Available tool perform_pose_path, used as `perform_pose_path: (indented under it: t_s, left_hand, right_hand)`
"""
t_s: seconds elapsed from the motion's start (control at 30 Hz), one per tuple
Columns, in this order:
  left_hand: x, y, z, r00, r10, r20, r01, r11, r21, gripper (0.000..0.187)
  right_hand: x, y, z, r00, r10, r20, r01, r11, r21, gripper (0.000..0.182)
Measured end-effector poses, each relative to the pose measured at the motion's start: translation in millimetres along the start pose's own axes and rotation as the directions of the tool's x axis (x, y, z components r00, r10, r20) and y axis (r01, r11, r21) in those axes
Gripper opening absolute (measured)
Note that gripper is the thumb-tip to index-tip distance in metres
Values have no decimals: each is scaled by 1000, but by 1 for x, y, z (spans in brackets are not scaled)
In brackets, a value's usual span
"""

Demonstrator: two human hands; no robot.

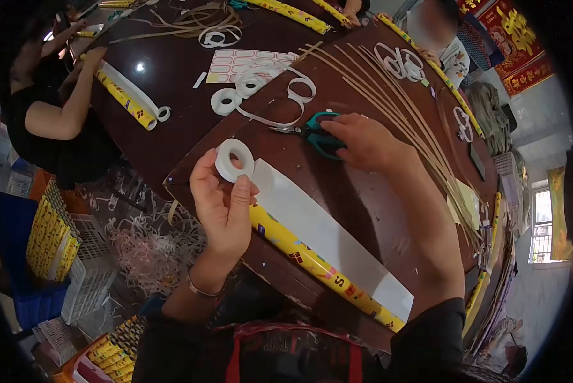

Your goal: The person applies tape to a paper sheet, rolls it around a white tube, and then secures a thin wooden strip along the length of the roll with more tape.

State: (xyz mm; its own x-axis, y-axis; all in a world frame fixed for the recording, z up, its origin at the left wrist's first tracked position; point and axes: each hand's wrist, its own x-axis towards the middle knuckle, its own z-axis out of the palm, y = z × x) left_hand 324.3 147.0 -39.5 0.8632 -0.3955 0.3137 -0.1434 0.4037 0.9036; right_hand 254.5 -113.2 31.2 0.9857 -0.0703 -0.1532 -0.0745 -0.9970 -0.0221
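My left hand [221, 207] holds up a roll of white tape [225, 163] between thumb and fingers. Over the dark table [369, 210], my right hand [366, 142] has its fingers on the green handles of a pair of scissors [310, 132], whose blades point left. Below my hands lies a partly rolled sheet: its yellow patterned roll [305, 258] runs along the near side, and its white flat part [312, 210] spreads beyond. The roll's upper left end sits just behind my left hand.
Tape rolls [224, 101] and a red-framed label sheet [248, 64] lie ahead. Thin brown strips [395, 105] fan out at right. Co-workers handle yellow rolls [124, 96] around the table. Crates [92, 281] and a heap of scrap strips [156, 246] fill the floor at left.
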Motion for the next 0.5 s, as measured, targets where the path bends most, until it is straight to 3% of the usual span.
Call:
perform_pose_path:
  t_s: [0.17, 0.37, 0.5]
  left_hand:
    - [0, 3, -5, 1000, -18, -4, 18, 999, -36, 50]
    - [2, 3, -4, 999, -34, -17, 33, 998, -51, 50]
    - [2, 3, 0, 999, -23, -42, 21, 999, -32, 47]
  right_hand:
    - [8, 1, -2, 994, 64, 93, -67, 998, 23, 42]
    - [0, -9, -19, 991, -1, 134, 0, 1000, 7, 39]
    - [-9, -20, -59, 990, -88, 113, 103, 986, -133, 45]
